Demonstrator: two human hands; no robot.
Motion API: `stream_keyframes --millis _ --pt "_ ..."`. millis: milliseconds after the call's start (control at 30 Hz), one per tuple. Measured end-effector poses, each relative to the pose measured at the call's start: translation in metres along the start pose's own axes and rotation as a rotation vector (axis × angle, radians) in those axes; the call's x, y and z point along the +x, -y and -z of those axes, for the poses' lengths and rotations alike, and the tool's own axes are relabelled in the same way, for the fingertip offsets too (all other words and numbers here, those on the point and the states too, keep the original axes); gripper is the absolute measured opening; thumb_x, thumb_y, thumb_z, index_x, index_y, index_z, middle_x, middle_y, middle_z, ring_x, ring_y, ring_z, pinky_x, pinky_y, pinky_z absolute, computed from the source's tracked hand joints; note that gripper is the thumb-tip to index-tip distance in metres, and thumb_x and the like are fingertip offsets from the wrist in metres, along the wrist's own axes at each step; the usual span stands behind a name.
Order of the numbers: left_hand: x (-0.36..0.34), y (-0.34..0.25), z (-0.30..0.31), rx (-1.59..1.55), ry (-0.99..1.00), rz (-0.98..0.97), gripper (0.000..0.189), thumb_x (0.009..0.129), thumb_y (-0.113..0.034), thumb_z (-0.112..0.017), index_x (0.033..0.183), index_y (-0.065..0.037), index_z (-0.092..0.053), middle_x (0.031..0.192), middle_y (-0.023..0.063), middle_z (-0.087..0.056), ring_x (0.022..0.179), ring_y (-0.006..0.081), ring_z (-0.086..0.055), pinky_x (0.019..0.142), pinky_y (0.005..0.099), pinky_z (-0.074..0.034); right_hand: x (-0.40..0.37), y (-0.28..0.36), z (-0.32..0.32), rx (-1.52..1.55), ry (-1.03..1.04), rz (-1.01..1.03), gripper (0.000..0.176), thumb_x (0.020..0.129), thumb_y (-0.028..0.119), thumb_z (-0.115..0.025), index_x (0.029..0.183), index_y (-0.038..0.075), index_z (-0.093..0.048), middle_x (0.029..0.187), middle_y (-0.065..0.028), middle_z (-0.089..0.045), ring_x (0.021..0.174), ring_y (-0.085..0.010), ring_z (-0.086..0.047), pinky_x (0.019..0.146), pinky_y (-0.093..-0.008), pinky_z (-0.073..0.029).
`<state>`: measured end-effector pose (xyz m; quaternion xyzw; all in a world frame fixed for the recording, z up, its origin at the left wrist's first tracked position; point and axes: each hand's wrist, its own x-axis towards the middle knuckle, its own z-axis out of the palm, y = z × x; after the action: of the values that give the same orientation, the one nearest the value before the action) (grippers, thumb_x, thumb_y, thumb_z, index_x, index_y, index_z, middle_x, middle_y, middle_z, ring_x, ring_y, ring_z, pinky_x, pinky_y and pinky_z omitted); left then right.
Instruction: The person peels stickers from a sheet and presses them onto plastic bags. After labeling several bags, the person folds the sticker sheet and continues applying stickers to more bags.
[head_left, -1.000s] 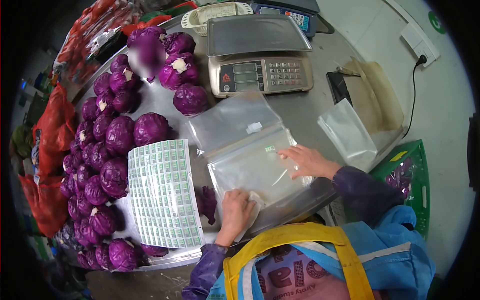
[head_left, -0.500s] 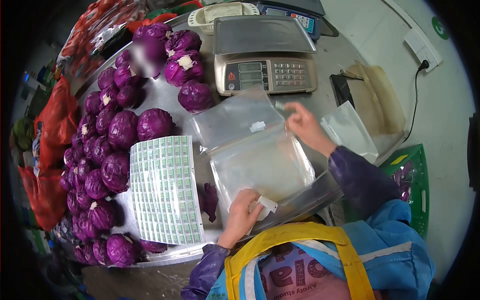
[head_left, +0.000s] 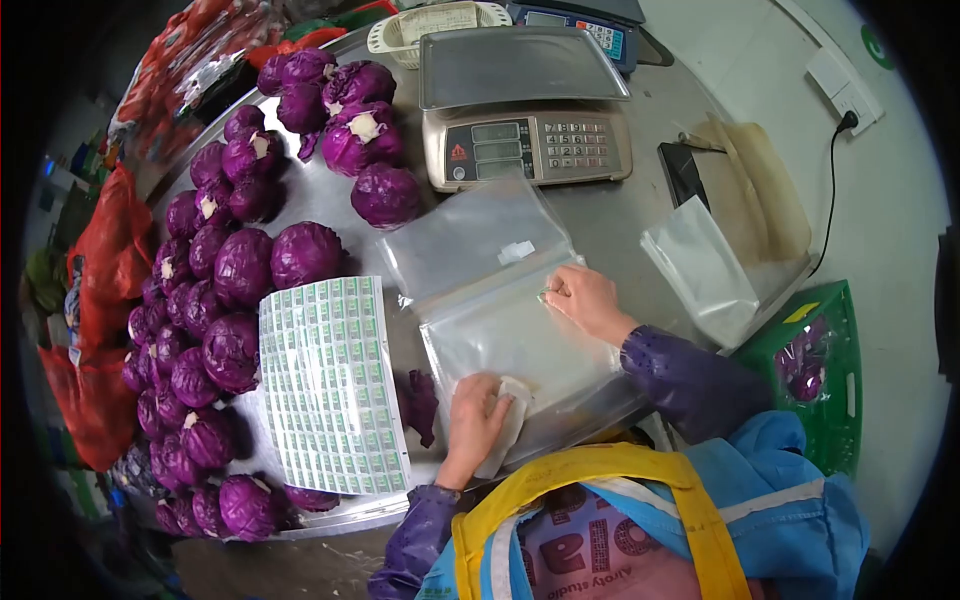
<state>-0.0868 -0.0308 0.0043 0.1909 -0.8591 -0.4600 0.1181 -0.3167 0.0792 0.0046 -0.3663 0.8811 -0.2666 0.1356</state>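
Pinching a tiny green-marked label (head_left: pixel 543 294) between thumb and forefinger, the right hand (head_left: pixel 588 302) of a person in purple sleeves (head_left: pixel 690 385) works low over clear plastic bags (head_left: pixel 478 340) spread flat on a metal worktop (head_left: pixel 612 222). The fingertips cover much of the label, and whether it touches the film cannot be told. The left hand (head_left: pixel 474 415) rests at the near left edge of the bags, its thumb closed against a white slip (head_left: pixel 512 420); the part of the slip under the hand is hidden, and the other fingers curl out of clear sight. How many bags lie in the pile is hard to make out through the glare.

Left of the bags, a sheet of green-and-white stickers (head_left: pixel 335 385) bows upward, its print too small to read, partly hiding purple cabbages (head_left: pixel 243 268) massed along the worktop. A torn purple leaf (head_left: pixel 420 408) lies between sheet and bags, its left side tucked out of view. Beyond the bags stands a scale (head_left: pixel 525 145), its readouts illegible; a second scale (head_left: pixel 580 30) behind it is cut off by the top edge. At right, a sleeve blocks part of a green crate (head_left: pixel 835 400) holding film-wrapped purple produce (head_left: pixel 802 368).
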Motion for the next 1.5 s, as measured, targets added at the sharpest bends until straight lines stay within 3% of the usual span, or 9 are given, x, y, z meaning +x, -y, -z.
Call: stream_keyframes --millis 233,400,667,900,1067,1133,1267,1400,1500 --pt "0.0 0.0 0.001 -0.012 -0.014 0.004 0.021 0.071 -0.009 -0.068 0.088 0.0 -0.058 0.092 0.0155 -0.057 0.089 0.0339 -0.051 0.078 0.0392 -0.041 -0.014 -0.018 0.05 -0.154 0.049 -0.026 0.027 0.073 0.026 -0.067 0.092 0.01 -0.055 0.084 -0.0068 -0.059 0.074 -0.0294 -0.059 0.065 -0.0429 -0.044" --pt "0.001 -0.002 0.001 -0.005 0.006 0.029 0.02 0.073 -0.009 -0.067 0.087 0.001 -0.058 0.091 0.0158 -0.058 0.089 0.0339 -0.051 0.079 0.0382 -0.041 -0.037 -0.024 0.049 -0.045 0.196 0.398 0.026 0.073 0.023 -0.068 0.093 0.011 -0.056 0.084 -0.0042 -0.057 0.077 -0.0274 -0.058 0.068 -0.0391 -0.045" --pt "-0.038 -0.026 0.057 -0.71 0.089 0.42 0.01 0.084 -0.002 -0.054 0.094 0.0 -0.057 0.089 0.0022 -0.061 0.082 0.0089 -0.057 0.07 0.0244 -0.046 -0.012 -0.041 0.039 0.093 0.347 0.282 0.013 0.079 0.02 -0.062 0.084 0.008 -0.063 0.079 -0.0059 -0.059 0.073 -0.0244 -0.058 0.063 -0.0341 -0.045" --pt "-0.119 -0.013 0.113 -0.852 0.115 0.813 0.011 0.085 -0.002 -0.054 0.095 -0.001 -0.059 0.082 0.0018 -0.062 0.071 0.0082 -0.058 0.064 0.0223 -0.048 0.033 -0.021 0.062 0.37 0.527 -0.124 0.024 0.083 0.021 -0.053 0.077 0.0 -0.063 0.068 -0.0049 -0.062 0.064 -0.0117 -0.055 0.064 -0.0284 -0.045" --pt "-0.193 0.023 0.118 -0.843 0.252 0.905 0.01 0.086 -0.007 -0.059 0.092 0.0 -0.062 0.075 0.0012 -0.063 0.063 0.0077 -0.058 0.056 0.0212 -0.047 0.076 -0.018 0.073 0.285 0.44 0.015 0.022 0.081 0.02 -0.054 0.076 0.001 -0.064 0.065 -0.0041 -0.061 0.062 -0.0099 -0.053 0.06 -0.0286 -0.043" --pt "-0.22 0.041 0.11 -0.458 0.382 1.004 0.015 0.083 -0.012 -0.06 0.095 -0.003 -0.063 0.081 0.004 -0.066 0.068 0.0127 -0.061 0.062 0.0245 -0.047 0.095 -0.004 0.076 0.393 0.178 -0.204 0.021 0.079 0.02 -0.056 0.074 0.001 -0.063 0.064 -0.0047 -0.061 0.062 -0.0111 -0.053 0.059 -0.0298 -0.043" --pt "-0.275 0.065 0.091 0.94 0.457 0.642 0.039 0.073 -0.034 -0.068 0.103 -0.011 -0.062 0.094 0.0181 -0.065 0.08 0.0328 -0.063 0.073 0.0345 -0.049 0.16 -0.039 0.052 0.184 -0.375 0.065 0.017 0.079 0.017 -0.06 0.074 0.0 -0.062 0.066 -0.0052 -0.063 0.062 -0.0126 -0.054 0.058 -0.031 -0.043" --pt "-0.21 0.021 0.124 -0.729 0.238 0.757 0.035 0.088 -0.023 -0.056 0.117 -0.002 -0.054 0.111 0.0114 -0.059 0.094 0.0205 -0.06 0.082 0.0306 -0.047 0.142 0.043 0.054 0.331 -0.347 0.24 0.016 0.081 0.015 -0.059 0.08 -0.001 -0.06 0.065 -0.0023 -0.058 0.061 -0.0099 -0.05 0.058 -0.0287 -0.042" --pt "-0.167 -0.009 0.136 -0.981 -0.056 0.75 0.036 0.091 -0.021 -0.052 0.118 0.003 -0.05 0.108 0.0091 -0.06 0.093 0.0161 -0.059 0.083 0.029 -0.047 0.124 0.081 0.031 0.396 -0.079 0.295 0.014 0.083 0.015 -0.058 0.085 0.0 -0.059 0.066 -0.0005 -0.055 0.061 -0.0082 -0.047 0.058 -0.0265 -0.041"
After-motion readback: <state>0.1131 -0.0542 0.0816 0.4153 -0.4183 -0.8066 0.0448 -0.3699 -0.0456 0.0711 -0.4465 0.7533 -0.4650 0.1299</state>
